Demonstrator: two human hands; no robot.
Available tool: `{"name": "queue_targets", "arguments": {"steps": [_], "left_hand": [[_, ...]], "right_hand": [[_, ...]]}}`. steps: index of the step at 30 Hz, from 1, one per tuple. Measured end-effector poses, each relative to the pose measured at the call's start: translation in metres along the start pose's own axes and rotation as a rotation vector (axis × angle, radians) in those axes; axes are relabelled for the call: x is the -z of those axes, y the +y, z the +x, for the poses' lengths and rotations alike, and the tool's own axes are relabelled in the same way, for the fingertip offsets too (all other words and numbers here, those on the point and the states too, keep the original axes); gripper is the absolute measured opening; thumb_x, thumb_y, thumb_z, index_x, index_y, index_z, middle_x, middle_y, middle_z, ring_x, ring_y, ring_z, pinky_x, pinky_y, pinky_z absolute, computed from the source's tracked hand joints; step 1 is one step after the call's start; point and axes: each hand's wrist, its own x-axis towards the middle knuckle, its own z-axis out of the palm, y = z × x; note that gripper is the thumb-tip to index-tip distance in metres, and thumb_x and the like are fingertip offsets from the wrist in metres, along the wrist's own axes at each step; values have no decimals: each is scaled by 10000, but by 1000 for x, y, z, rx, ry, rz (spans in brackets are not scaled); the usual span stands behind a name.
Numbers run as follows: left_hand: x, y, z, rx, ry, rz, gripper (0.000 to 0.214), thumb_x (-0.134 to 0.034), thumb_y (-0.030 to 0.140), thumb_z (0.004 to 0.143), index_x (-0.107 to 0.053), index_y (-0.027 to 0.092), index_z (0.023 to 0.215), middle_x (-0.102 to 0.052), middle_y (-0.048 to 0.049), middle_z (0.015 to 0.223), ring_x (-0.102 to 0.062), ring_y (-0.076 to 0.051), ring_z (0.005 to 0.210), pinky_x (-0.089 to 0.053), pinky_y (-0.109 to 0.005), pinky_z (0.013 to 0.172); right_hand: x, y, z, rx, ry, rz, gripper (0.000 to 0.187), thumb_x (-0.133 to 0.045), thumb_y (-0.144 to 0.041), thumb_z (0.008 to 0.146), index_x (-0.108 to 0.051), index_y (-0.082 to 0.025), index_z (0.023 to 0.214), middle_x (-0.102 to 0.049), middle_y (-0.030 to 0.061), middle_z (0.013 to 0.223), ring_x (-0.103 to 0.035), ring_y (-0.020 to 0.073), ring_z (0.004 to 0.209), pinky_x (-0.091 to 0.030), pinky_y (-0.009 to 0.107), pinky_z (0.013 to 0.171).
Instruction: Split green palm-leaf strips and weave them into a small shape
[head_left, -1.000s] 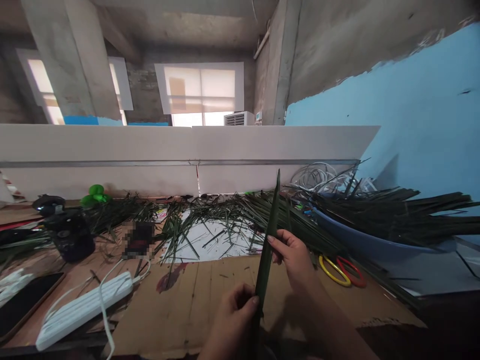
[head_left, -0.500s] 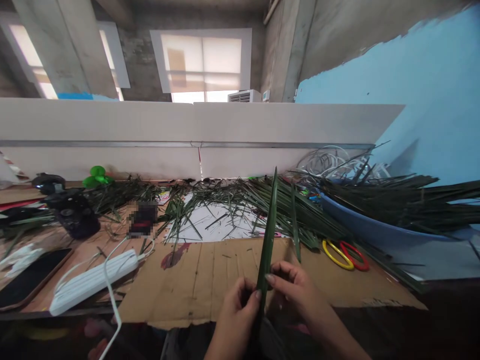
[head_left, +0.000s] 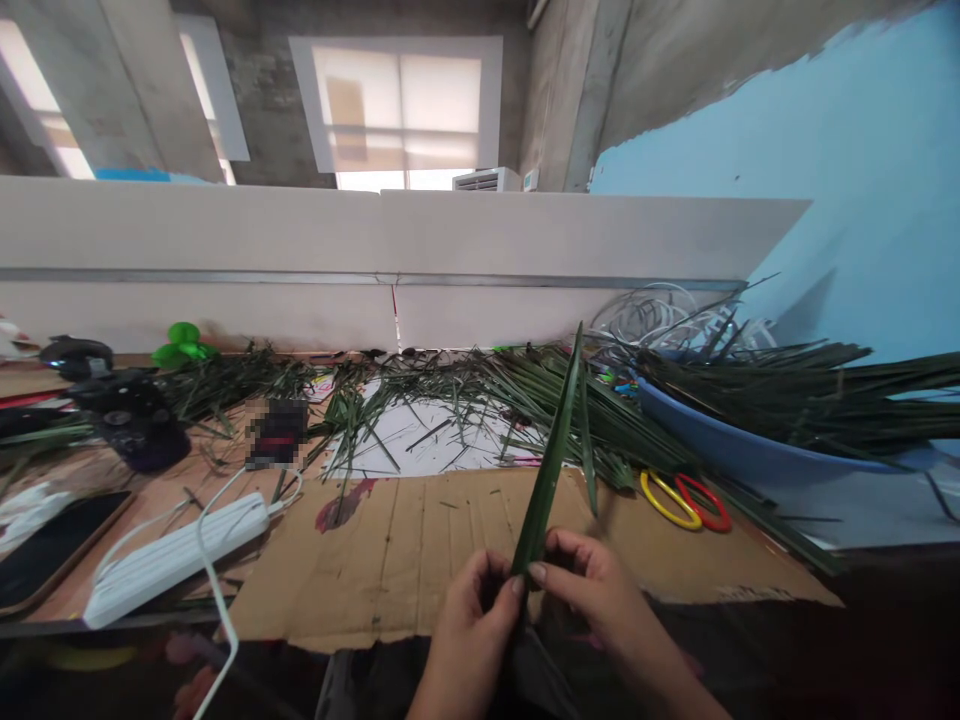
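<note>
A long green palm leaf strip rises from between my hands, its tip pointing up and slightly right. My left hand pinches it low down between thumb and fingers. Close beside it, my right hand has its thumb and fingers closed on the same leaf, from the right side. The leaf's lower end runs down behind my left hand and is hard to make out. Beneath lies a flat piece of brown cardboard. Scissors with one yellow and one red handle rest on its right part, their blades hidden under leaves.
A blue basin heaped with dark leaves stands right. Leaf scraps litter the back around a white sheet. At left are a white power strip with a cable, a phone and a dark bottle.
The leaf strip leans further right at its tip. Both hands keep their pinch, with the right fingers slightly nearer the left. The whole view has shifted a little.
</note>
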Motion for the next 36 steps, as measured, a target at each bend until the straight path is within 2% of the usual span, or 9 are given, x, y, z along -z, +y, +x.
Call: {"name": "queue_targets", "arguments": {"steps": [9,16,21,27,34,36], "left_hand": [[-1,-6,1,-23,24,73,324,-694,480,774,-552,202,687,-525,16,665,-478,-151,661,-400,-253,637],[-1,-13,-3,-83,53,215,271,-631,437,837,-564,203,719,-562,10,686,-516,-163,675,-403,-250,642],[0,-21,-5,-160,54,335,238,-569,392,892,-579,202,749,-597,4,698,-541,-165,680,-394,-248,645],[1,-27,-5,-184,65,349,235,-548,390,904,-578,207,759,-591,4,699,-542,-168,678,-397,-252,643],[2,-33,-6,-233,89,348,255,-548,403,915,-588,201,764,-639,-15,745,-567,-173,705,-421,-260,678],[2,-33,-7,-243,90,329,275,-549,425,916,-591,200,763,-647,-17,745,-570,-172,698,-430,-260,678]], "right_hand": [[-2,0,-1,9,17,-55,302,-822,-402,621,-629,-174,667,-528,-63,531,-427,78,423,-333,197,412],[-4,10,3,74,97,-59,213,-781,-346,617,-647,-185,650,-522,-56,530,-382,79,433,-301,206,422],[-7,13,2,97,112,-6,169,-779,-301,623,-670,-180,669,-610,-19,606,-504,125,549,-386,218,511],[-12,10,1,135,127,29,137,-774,-257,618,-695,-169,687,-664,3,651,-578,162,646,-454,247,620],[-17,12,4,137,179,149,165,-766,-260,604,-670,-180,711,-672,0,667,-591,166,654,-470,246,617],[-18,8,5,132,192,167,175,-775,-255,591,-657,-183,700,-655,-10,647,-569,149,611,-449,228,571]]}}
